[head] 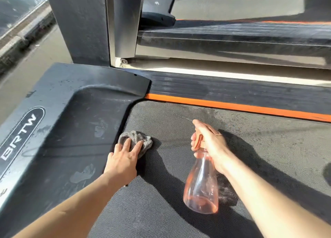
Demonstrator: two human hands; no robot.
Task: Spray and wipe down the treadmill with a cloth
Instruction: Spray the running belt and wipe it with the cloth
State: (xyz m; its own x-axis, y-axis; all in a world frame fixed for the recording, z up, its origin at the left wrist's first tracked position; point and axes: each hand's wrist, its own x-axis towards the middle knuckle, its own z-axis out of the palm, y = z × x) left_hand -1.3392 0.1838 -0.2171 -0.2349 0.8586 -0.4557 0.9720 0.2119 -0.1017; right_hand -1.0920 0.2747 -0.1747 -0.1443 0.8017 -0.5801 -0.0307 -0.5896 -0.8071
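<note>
- A dark grey treadmill belt [268, 148] fills most of the ground here. Sun shines on it, and the arms throw long shadows across it.
- The left hand [125, 157] lies flat on a grey cloth [136, 137]. Its fingers are straight and spread, so its grip is open. It presses the cloth down and does not curl round it.
- The cloth is bunched up under those fingers. It sits at the front end of the belt, right where the belt meets the black motor cover [71, 121].
- The motor cover spreads out to the left of the left hand. It has smudges and wet marks on it, and a silver badge [19, 135] with letters sits far out to the left.
- The right hand [211, 141] has a tight grip round the neck of a spray bottle [202, 184]. Its fingers curl over the orange trigger [198, 141].
- The spray bottle is clear and pinkish. It hangs down from the grip, tilted, with its bottom nearer the person. A little liquid sits in the bottom.
- The cloth is to the left of the bottle grip, and the two hands do not touch.
- Past the right hand's grip, the belt shows dark wet spots. Then comes an orange stripe [232, 106], then a black ribbed side rail [232, 89].
- Farther past that grip, a second treadmill [232, 41] stands beside this one. A dark post [80, 23] rises beyond the left hand.
</note>
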